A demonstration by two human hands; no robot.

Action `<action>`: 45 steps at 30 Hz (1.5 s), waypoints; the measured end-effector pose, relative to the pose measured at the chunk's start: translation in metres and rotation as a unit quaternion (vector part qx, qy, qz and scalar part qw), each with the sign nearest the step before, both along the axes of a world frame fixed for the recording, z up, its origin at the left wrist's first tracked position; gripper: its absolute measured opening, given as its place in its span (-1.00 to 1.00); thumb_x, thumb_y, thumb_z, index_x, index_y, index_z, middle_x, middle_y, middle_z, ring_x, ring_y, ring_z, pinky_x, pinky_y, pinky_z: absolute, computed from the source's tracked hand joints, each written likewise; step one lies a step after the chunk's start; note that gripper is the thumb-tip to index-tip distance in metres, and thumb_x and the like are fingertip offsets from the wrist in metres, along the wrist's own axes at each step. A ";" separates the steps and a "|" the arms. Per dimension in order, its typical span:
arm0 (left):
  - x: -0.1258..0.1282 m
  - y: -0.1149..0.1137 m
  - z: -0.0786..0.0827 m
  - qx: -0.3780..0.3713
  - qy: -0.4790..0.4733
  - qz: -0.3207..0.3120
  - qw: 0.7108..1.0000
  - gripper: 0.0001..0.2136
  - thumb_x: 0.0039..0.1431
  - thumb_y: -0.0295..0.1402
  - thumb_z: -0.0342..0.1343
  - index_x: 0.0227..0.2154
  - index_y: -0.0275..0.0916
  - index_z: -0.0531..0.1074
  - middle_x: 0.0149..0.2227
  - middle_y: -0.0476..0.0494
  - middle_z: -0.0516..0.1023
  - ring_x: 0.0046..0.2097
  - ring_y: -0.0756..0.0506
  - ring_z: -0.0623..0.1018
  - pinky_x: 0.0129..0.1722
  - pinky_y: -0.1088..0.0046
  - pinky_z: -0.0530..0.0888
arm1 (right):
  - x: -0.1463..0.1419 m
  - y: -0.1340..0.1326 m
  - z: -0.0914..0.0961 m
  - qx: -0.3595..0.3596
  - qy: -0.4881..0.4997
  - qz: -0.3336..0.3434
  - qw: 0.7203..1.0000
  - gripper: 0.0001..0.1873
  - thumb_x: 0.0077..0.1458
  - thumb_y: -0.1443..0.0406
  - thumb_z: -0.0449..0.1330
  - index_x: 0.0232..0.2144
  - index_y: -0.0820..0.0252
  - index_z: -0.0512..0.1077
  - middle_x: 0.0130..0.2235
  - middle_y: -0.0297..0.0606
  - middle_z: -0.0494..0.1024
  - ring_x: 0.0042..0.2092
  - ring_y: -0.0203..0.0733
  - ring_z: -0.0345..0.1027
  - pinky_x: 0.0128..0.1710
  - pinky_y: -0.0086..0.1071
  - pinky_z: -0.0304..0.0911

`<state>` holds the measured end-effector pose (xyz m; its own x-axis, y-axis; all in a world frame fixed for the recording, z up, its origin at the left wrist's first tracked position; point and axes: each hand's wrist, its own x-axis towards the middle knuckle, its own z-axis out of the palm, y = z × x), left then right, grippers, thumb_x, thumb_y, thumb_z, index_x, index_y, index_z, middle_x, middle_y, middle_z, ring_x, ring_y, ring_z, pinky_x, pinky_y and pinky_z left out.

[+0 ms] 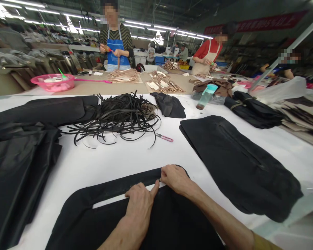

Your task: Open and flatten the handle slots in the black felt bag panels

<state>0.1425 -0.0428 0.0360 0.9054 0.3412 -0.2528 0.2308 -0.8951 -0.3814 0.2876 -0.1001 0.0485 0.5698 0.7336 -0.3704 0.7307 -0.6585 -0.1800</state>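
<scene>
A black fabric panel (109, 222) with rounded corners lies in front of me on the white table. A long narrow slot runs along its far side, and white shows through it; whether that is the tabletop or a white strip I cannot tell. My left hand (139, 205) rests on the panel across the slot, thumb stretched out toward the right, fingertips bent down at the slot's far edge. At the slot's right end, my right hand (176, 177) has its fingers curled and pinched on the panel's edge; the fingertips are partly hidden.
Pink-handled thread snips (165, 138) lie beyond the panel, near a heap of black strips (125, 114). Stacked black panels (237, 163) are at right, black sheets (21, 166) at left. A bottle (206, 96) stands farther back. Two aproned people (118, 52) work across the table.
</scene>
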 end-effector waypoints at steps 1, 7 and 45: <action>0.001 -0.001 0.000 0.015 0.010 -0.011 1.000 -0.41 0.22 -0.53 -0.21 0.19 0.21 -0.18 -0.41 -0.18 0.46 -0.41 -0.18 0.51 -0.48 0.30 0.40 | 0.002 -0.001 -0.001 -0.001 0.005 -0.011 1.000 -0.82 -0.07 0.33 0.11 -0.44 0.19 0.52 -0.37 -0.11 0.57 -0.27 -0.05 0.43 -0.35 -0.35 0.14; -0.002 -0.003 -0.008 0.067 0.001 -0.071 0.995 -0.37 0.16 -0.51 -0.16 0.22 0.07 -0.24 -0.45 -0.19 0.44 -0.44 -0.19 0.48 -0.48 0.24 0.41 | 0.027 -0.020 0.000 0.038 0.024 -0.071 0.996 -0.85 -0.04 0.22 0.15 -0.48 0.18 0.46 -0.40 -0.25 0.54 -0.31 -0.18 0.38 -0.39 -0.41 0.07; -0.015 0.008 -0.011 -0.016 -0.114 -0.038 0.993 -0.45 0.15 -0.50 -0.08 0.17 0.10 0.04 -0.41 -0.14 0.42 -0.41 -0.17 0.43 -0.49 0.34 0.33 | 0.023 -0.009 0.004 -0.049 -0.007 -0.033 0.998 -0.81 -0.18 0.15 0.26 -0.57 0.15 0.42 -0.41 -0.22 0.53 -0.31 -0.08 0.40 -0.44 -0.37 0.03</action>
